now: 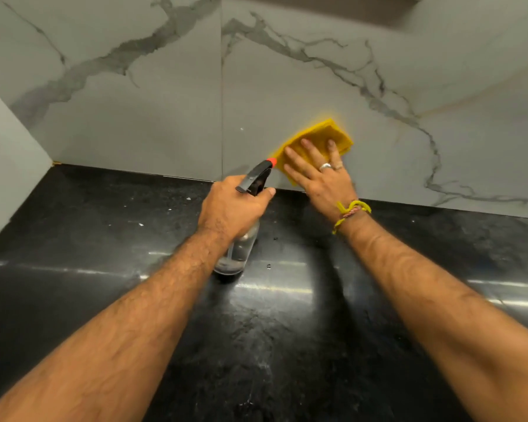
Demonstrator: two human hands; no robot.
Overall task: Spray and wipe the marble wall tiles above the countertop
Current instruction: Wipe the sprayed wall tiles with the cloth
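Note:
The grey marble wall tiles with dark veins fill the upper half of the view. My right hand presses a folded yellow cloth flat against the lower tile, just above the countertop, fingers spread over it. My left hand grips a clear spray bottle by its neck, the black trigger head with an orange nozzle pointing up and right toward the cloth. The bottle's base is close to the counter; I cannot tell whether it touches.
A glossy black stone countertop runs below the tiles, with pale specks and light reflections. A side wall closes the left corner. A vertical tile joint sits left of the cloth.

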